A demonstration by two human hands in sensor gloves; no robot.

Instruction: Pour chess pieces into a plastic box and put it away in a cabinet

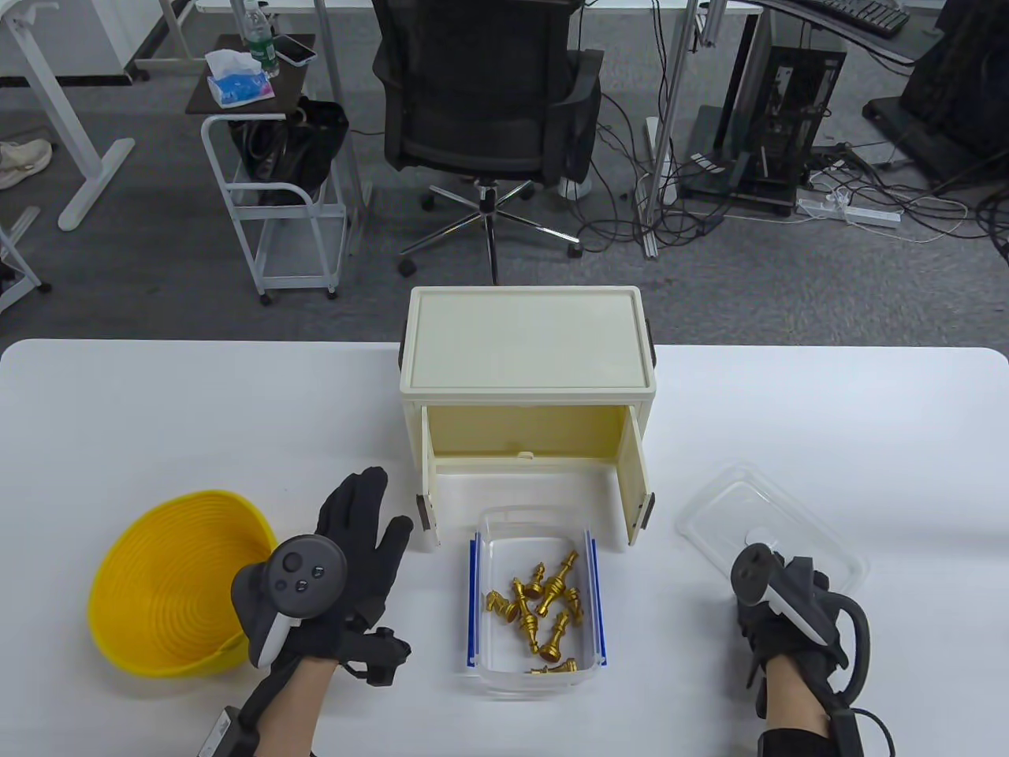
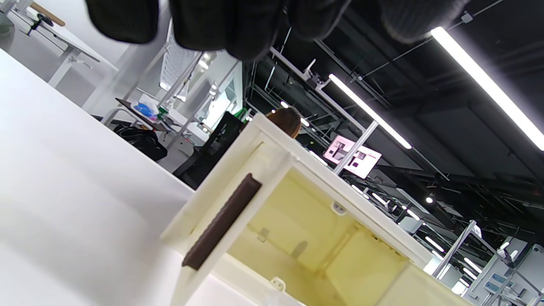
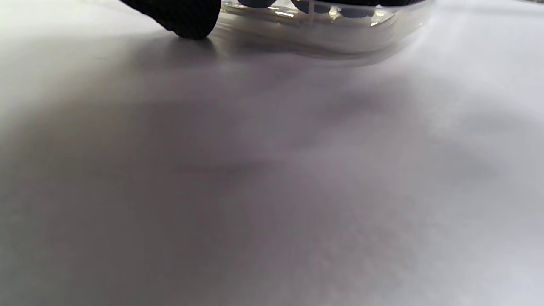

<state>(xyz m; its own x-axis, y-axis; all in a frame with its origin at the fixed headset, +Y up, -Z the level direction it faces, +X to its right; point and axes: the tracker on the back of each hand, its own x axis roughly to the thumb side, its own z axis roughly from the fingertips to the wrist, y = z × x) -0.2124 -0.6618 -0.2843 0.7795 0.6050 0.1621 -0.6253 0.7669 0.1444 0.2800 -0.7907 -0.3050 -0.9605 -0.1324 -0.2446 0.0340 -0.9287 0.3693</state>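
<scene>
1. The gloved left hand (image 1: 359, 544) hovers over the white table (image 1: 158, 410) with fingers spread and nothing in it, between the yellow woven-look plastic bowl (image 1: 169, 583) and the clear plastic box with blue side clips (image 1: 538, 601).
2. The gloved right hand (image 1: 776, 611) rests at the near edge of the clear rectangular plastic lid (image 1: 768, 524); the right wrist view shows a fingertip (image 3: 182, 17) down on the table at the lid's rim, but whether the lid is actually gripped cannot be told.
3. The gold plastic chess pieces (image 1: 544, 611) lie heaped inside the clear box, so the pouring appears done, which would explain the bowl standing aside at the left.
4. The box sits just in front of the cream plastic cabinet (image 1: 526, 371), whose doors stand swung open, likely to let the box slide straight in.
5. Judging by the right hand's place, fitting the lid looks like the next step.
</scene>
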